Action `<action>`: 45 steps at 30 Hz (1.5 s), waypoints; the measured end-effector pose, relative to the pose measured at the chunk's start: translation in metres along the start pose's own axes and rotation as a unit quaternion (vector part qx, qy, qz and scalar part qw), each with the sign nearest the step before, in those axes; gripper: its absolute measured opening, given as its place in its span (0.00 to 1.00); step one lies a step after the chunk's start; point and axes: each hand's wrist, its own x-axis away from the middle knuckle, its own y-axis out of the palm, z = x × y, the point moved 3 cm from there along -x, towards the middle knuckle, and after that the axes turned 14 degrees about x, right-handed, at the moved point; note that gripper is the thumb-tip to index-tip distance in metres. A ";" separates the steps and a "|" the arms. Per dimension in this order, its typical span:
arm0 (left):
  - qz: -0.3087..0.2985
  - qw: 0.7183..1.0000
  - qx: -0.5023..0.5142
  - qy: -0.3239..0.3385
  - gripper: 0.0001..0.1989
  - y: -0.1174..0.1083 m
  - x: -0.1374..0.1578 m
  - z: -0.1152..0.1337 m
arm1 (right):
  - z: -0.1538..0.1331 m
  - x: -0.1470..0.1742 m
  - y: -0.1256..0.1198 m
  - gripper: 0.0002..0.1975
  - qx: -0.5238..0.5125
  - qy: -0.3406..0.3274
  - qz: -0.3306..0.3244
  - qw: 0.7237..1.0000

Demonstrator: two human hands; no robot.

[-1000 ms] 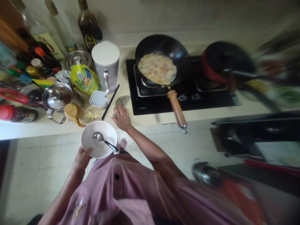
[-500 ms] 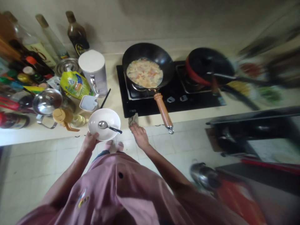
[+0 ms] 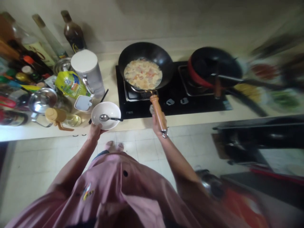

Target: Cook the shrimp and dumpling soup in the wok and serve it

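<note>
My left hand (image 3: 95,131) grips the near rim of a white bowl (image 3: 114,109), thumb and fingers closed on it. A metal spoon with a black handle (image 3: 104,117) lies in the bowl. My right hand (image 3: 155,125) is at the counter's front edge, partly hidden beneath the wooden handle (image 3: 158,110) of a black wok (image 3: 163,63). A bit of greyish cloth (image 3: 152,110) shows at its fingertips; most of the fingers are covered by the handle. In the wok lies a pale, egg-like mixture with orange and pink bits (image 3: 142,73).
A black cooktop (image 3: 140,109) carries the wok and a red pan (image 3: 199,74) on its right. Plates of cut food (image 3: 285,98) stand farther right, blurred. To the left are a lidded jug (image 3: 89,72), a yellow pouch (image 3: 71,84), an oil dispenser (image 3: 55,115) and several bottles (image 3: 73,33).
My right hand has moved right with the cloth, from the cooktop's front left corner to beneath the wok handle. The bowl in my left hand has shifted slightly toward the counter.
</note>
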 end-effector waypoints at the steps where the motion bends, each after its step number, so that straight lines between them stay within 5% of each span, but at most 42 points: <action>1: 0.006 1.000 0.007 0.007 0.32 0.004 0.001 0.000 | -0.013 0.001 0.012 0.27 -0.003 -0.018 -0.017 1.000; 6: 0.037 0.998 0.046 0.007 0.33 0.014 0.001 -0.002 | -0.070 0.001 0.071 0.26 0.117 -0.175 -0.134 0.968; 13: 0.052 0.997 0.058 -0.006 0.31 0.011 -0.001 -0.006 | -0.110 -0.054 0.108 0.25 0.168 -0.241 -0.166 0.941; 17: 0.055 0.997 0.055 -0.008 0.30 0.009 0.000 -0.006 | -0.135 -0.088 0.126 0.26 0.202 -0.222 -0.168 0.939; 29: -0.001 0.997 0.069 -0.020 0.32 0.018 -0.004 0.002 | -0.124 -0.049 0.106 0.22 0.233 -0.210 -0.152 0.937; 36: -0.010 0.998 0.013 -0.059 0.34 0.007 0.012 0.001 | -0.089 -0.023 0.084 0.25 0.249 -0.147 -0.116 0.950; 45: -0.019 0.995 -0.019 -0.096 0.24 -0.007 0.042 -0.010 | -0.130 -0.071 0.128 0.22 0.190 -0.250 -0.160 0.936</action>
